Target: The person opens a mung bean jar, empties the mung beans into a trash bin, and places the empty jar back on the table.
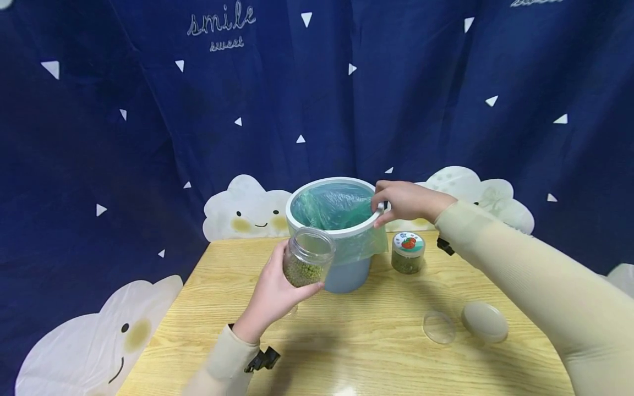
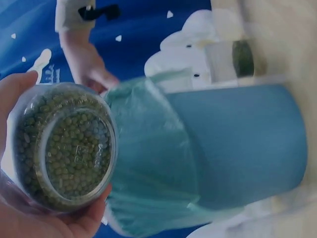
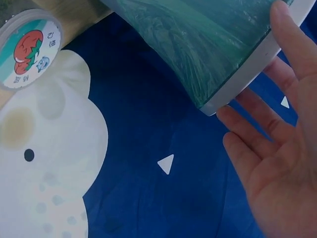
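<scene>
My left hand (image 1: 277, 286) grips a transparent plastic jar (image 1: 308, 264) of small green beans, with no lid on its mouth. In the left wrist view, the jar's round base (image 2: 74, 153) faces the camera and beans press against it. The jar is just in front of a blue trash bin (image 1: 346, 275) lined with a green plastic bag (image 1: 329, 206). My right hand (image 1: 403, 201) holds the bin's white rim (image 3: 247, 74) at its right side, thumb over the top and fingers beneath. The bag's edge hangs down outside the bin.
Right of the bin stands a second jar (image 1: 408, 253), its lid printed with tomatoes. A transparent disc (image 1: 438, 327) and a whitish round lid (image 1: 484, 322) lie on the wooden table (image 1: 376, 341) at the right. Behind hangs a dark blue curtain (image 1: 267, 82) with clouds.
</scene>
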A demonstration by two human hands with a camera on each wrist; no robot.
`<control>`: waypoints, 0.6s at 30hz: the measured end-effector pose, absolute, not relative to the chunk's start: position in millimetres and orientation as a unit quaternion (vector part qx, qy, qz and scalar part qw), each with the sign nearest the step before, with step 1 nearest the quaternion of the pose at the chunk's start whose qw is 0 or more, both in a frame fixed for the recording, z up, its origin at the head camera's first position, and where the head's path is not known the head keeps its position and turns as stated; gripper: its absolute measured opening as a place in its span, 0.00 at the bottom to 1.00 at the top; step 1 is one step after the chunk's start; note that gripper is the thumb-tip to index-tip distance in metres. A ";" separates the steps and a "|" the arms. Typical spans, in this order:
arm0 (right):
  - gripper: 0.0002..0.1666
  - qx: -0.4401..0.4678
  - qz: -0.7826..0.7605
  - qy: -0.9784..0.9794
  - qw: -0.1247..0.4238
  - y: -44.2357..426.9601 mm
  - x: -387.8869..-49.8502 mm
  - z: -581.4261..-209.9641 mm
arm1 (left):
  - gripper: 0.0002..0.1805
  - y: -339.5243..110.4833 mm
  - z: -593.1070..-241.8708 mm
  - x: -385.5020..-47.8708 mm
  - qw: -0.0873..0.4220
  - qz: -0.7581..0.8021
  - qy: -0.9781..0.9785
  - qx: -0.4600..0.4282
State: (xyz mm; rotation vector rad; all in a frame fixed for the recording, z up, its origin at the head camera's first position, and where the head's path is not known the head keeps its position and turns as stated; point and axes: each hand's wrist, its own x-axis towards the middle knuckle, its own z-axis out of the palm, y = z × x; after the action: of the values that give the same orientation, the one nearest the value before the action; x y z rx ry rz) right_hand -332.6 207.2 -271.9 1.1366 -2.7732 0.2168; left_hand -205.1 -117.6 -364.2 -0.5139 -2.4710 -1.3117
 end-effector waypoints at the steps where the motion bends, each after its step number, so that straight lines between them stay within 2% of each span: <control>1: 0.16 0.377 0.073 -0.921 0.068 207.1 -332.5 -271.8 | 0.52 -119.7 -360.9 -207.6 0.147 -0.457 -0.859 -0.180; 18: 0.16 0.368 0.076 -0.925 0.061 207.4 -332.6 -271.9 | 0.48 -142.2 -319.2 -245.7 0.151 -0.440 -0.866 -0.183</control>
State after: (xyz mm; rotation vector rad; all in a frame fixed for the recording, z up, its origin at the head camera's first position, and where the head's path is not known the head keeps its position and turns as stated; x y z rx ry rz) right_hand -332.6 207.4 -271.9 1.1127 -2.7975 0.2298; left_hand -245.7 -142.2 -319.2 -0.5241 -2.4872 -1.2618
